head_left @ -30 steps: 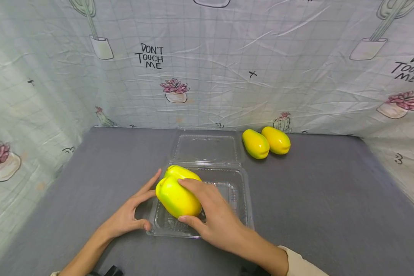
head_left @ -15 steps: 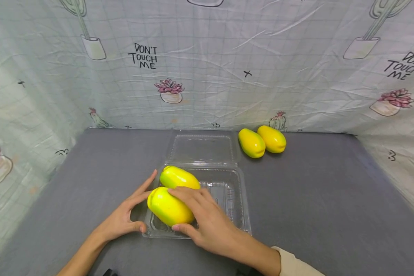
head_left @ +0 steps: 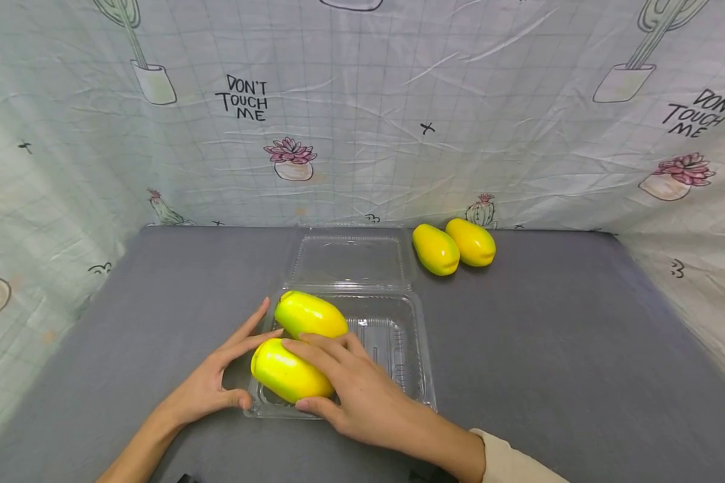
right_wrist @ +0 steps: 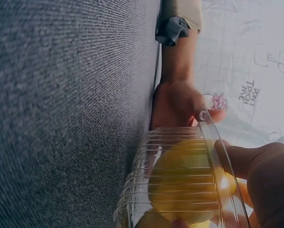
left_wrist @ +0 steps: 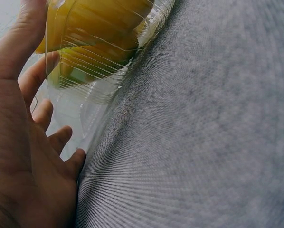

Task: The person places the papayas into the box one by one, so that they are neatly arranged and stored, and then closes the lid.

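Observation:
A clear plastic clamshell container [head_left: 421,349] lies on the grey table with its lid [head_left: 350,258] folded back. My right hand [head_left: 368,392] grips a yellow-green papaya [head_left: 290,372] low in the front left of the container, thumb on the near side and fingers over the top. Just behind it in the container lies a second papaya [head_left: 311,314]. My left hand [head_left: 208,382] is at the container's left side, thumb by the front corner and fingers spread, one fingertip close to the held papaya. The left wrist view shows the fingers [left_wrist: 35,78] beside the ribbed clear wall.
Two more papayas [head_left: 436,249] [head_left: 471,243] lie side by side at the back of the grey table [head_left: 519,349], right of the lid. A printed cloth [head_left: 350,134] hangs behind the table and along its sides.
My right hand has brought the papaya toward me and down into the front left of the container, apart from the other one. The left hand stays at the container's edge; the head view has shifted slightly.

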`<act>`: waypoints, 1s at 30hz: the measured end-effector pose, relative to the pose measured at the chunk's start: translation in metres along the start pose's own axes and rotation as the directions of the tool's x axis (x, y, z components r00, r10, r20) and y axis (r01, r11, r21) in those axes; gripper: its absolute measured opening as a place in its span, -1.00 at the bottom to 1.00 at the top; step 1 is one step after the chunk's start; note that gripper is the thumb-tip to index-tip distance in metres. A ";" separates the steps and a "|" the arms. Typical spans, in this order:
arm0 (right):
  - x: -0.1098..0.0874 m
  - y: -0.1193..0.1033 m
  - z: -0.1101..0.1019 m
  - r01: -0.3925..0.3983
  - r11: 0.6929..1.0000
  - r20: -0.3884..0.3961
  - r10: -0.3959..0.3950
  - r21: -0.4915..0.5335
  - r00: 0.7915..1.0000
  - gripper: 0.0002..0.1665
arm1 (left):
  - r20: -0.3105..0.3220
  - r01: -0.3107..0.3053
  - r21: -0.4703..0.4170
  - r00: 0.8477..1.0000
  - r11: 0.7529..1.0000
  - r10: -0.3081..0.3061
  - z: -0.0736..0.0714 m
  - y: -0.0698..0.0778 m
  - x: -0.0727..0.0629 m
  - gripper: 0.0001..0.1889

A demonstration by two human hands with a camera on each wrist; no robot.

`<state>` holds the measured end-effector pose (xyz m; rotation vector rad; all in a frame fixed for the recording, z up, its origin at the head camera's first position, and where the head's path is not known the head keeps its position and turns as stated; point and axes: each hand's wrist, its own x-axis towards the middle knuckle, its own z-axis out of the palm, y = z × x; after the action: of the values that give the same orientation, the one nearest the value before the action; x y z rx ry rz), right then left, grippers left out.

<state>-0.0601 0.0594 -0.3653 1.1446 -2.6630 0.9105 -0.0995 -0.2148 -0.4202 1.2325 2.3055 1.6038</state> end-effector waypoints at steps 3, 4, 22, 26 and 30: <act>0.000 0.000 0.000 -0.011 1.000 0.016 0.011 -0.010 1.000 -0.09 | 0.001 0.000 0.006 1.000 1.000 0.000 0.000 0.000 0.000 -0.09; -0.001 0.000 0.001 -0.013 1.000 0.022 0.013 -0.011 1.000 -0.09 | 0.002 0.000 0.006 1.000 1.000 0.000 0.000 -0.001 0.000 -0.09; -0.003 0.003 0.002 0.016 1.000 0.085 -0.015 -0.004 0.996 -0.14 | -0.017 -0.013 0.009 1.000 1.000 0.013 0.003 0.001 -0.001 -0.10; -0.004 0.003 0.002 0.031 0.999 0.087 -0.028 -0.033 0.996 -0.17 | -0.017 -0.019 0.008 1.000 1.000 0.020 0.004 0.000 -0.001 -0.11; -0.005 0.003 0.001 0.037 0.998 0.093 -0.031 -0.060 0.995 -0.17 | -0.016 -0.024 0.007 1.000 1.000 0.024 0.005 0.001 -0.001 -0.11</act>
<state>-0.0585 0.0640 -0.3691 1.2428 -2.7140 0.7825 -0.0956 -0.2115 -0.4226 1.2579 2.3169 1.6202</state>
